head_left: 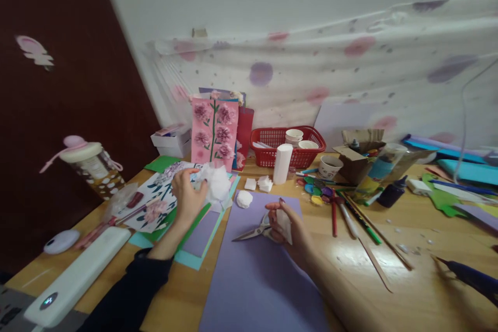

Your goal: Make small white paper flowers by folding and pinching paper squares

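My left hand [189, 193] is at the near-left side of a fluffy white heap [218, 182], perhaps cotton or tissue. Its thumb and forefinger are curved and apart, and no grip on the heap shows. Over a purple sheet [249, 280], my right hand [291, 233] has its fingers curled around a thin white piece [285, 225], likely tissue. Scissors [251, 233] point left with their handle loops beside or behind those fingers; whether they are held I cannot tell. A scrunched white ball [244, 198] rests on the sheet's far-left corner.
Behind stand a white roll [282, 165], a red basket [268, 140] with paper cups, and a pink flower card [213, 129]. Paint pots [317, 191] and brushes [350, 220] lie to the right, with a glue gun [470, 275] farther right. A power bank [78, 280] lies at left.
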Demonstrator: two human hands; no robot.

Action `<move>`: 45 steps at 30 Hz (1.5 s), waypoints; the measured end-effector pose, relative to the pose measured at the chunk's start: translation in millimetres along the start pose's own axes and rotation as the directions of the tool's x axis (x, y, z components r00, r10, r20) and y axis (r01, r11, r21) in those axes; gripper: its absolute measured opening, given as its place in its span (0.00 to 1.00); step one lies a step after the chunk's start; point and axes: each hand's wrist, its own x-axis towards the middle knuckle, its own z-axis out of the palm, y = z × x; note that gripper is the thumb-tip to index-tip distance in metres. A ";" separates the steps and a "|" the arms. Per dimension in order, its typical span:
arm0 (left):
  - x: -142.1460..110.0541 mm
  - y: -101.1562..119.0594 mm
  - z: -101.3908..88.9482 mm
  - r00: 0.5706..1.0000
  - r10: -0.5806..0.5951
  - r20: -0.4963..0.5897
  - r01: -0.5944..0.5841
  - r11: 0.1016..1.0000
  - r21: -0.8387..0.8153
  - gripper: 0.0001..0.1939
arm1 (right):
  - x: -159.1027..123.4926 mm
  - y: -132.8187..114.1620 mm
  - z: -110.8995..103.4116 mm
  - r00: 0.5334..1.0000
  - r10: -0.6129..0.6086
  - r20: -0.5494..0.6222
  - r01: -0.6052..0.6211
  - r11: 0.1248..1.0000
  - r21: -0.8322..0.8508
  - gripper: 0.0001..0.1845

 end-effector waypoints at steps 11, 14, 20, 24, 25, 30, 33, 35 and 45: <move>-65.7 72.5 57.2 0.692 0.478 0.541 -0.378 0.878 -0.293 0.18 | -8.2 -21.2 3.2 0.958 0.250 0.144 -0.285 0.752 0.594 0.23; -67.1 64.7 61.0 0.638 0.500 0.585 -0.386 0.866 -0.319 0.17 | -6.0 -19.1 2.0 0.964 0.240 0.114 -0.257 0.741 0.620 0.21; -70.5 62.6 64.1 0.642 0.408 0.649 -0.249 0.912 -0.326 0.08 | -5.9 -14.8 5.6 0.957 0.248 0.153 -0.287 0.715 0.638 0.23; -65.9 64.2 61.3 0.678 0.334 0.655 -0.136 0.933 -0.334 0.08 | -5.1 -11.6 3.2 0.947 0.254 0.197 -0.321 0.741 0.590 0.23; -63.9 64.1 60.6 0.692 0.323 0.646 -0.101 0.929 -0.356 0.08 | -4.8 -11.1 2.3 0.946 0.263 0.191 -0.325 0.745 0.583 0.24; -47.7 62.0 59.7 0.766 0.212 0.607 0.199 0.820 -0.537 0.10 | -4.0 -7.5 0.2 0.962 0.275 -0.009 -0.221 0.794 0.566 0.15; -36.6 61.8 59.0 0.742 0.091 0.665 0.375 0.765 -0.523 0.12 | -4.2 -6.9 0.4 0.983 0.178 -0.048 -0.137 0.878 0.458 0.14; -31.3 61.8 58.2 0.740 0.067 0.669 0.403 0.753 -0.520 0.14 | -4.8 -8.6 0.9 0.994 0.107 -0.026 -0.092 0.936 0.339 0.17; -29.7 65.1 51.8 0.571 0.123 0.812 0.416 0.809 -0.415 0.14 | -12.5 -10.0 2.4 0.994 -0.103 0.029 0.107 0.963 -0.246 0.20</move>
